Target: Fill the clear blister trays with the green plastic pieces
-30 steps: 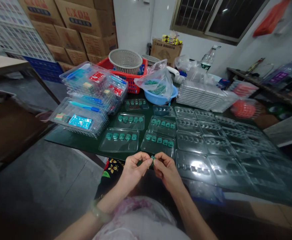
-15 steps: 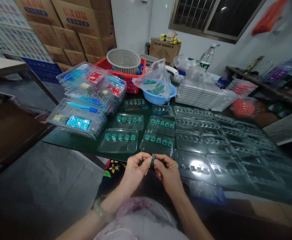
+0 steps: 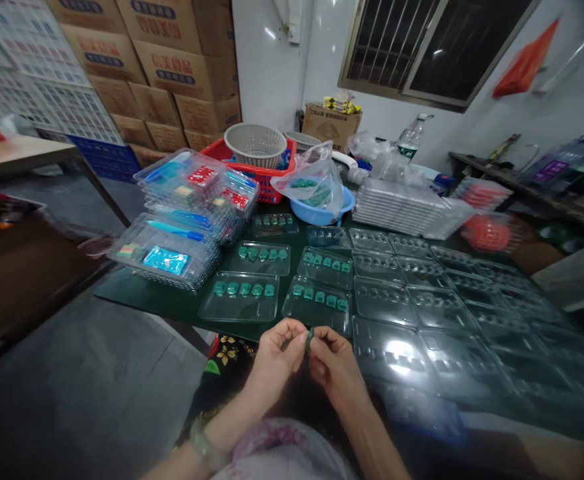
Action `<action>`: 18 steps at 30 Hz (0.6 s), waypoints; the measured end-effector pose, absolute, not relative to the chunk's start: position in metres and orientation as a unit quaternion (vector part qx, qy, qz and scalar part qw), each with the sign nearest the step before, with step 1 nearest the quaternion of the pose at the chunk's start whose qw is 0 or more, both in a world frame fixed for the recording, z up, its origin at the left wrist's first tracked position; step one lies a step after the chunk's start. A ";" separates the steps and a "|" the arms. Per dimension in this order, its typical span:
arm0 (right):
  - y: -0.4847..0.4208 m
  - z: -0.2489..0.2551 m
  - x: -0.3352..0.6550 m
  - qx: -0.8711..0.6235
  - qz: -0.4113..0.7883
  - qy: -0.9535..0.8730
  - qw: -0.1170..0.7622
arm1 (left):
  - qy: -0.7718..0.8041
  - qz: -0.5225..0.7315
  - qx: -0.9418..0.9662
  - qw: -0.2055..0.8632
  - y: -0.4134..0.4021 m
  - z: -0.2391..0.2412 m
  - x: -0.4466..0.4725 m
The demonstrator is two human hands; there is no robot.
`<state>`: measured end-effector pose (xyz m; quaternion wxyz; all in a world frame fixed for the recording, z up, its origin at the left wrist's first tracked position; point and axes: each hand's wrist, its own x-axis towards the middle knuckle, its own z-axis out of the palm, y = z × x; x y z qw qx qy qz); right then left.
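Just below the table's near edge, my left hand [image 3: 279, 353] and my right hand [image 3: 333, 360] meet fingertip to fingertip. Between them they pinch a small green piece [image 3: 311, 337]. Both hands have their fingers curled closed. Right in front of them lies a clear plastic tray [image 3: 317, 303] with a row of green pieces set in its pockets. Three more filled trays [image 3: 239, 297] lie to the left and behind it. To the right, several clear trays [image 3: 397, 347] with unfilled pockets cover the dark green table [image 3: 172, 300].
A stack of packed blister packs [image 3: 172, 227] stands at the left. Behind are a red basket [image 3: 267, 177], a grey basket [image 3: 255, 143], a blue bowl [image 3: 317, 203] with a bag of green pieces, stacked clear trays [image 3: 402, 207], and cardboard boxes [image 3: 172, 67].
My hands stay together on the green piece, their fingers shifting slightly. The camera has tilted up a little, so hands and table sit lower in the picture.
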<state>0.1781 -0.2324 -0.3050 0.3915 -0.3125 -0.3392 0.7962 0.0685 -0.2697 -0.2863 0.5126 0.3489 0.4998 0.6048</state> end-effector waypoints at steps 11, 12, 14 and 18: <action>-0.229 -0.317 0.184 -0.319 0.788 -0.387 0.356 | 0.506 0.582 0.332 0.542 -0.275 -0.289 0.070; -0.229 -0.317 0.184 -0.324 0.783 -0.395 0.355 | 0.511 0.575 0.337 0.542 -0.276 -0.289 0.069; -0.228 -0.317 0.184 -0.338 0.771 -0.409 0.353 | 0.518 0.565 0.346 0.541 -0.277 -0.289 0.067; -0.227 -0.313 0.183 -0.339 0.763 -0.426 0.350 | 0.511 0.563 0.344 0.551 -0.278 -0.290 0.064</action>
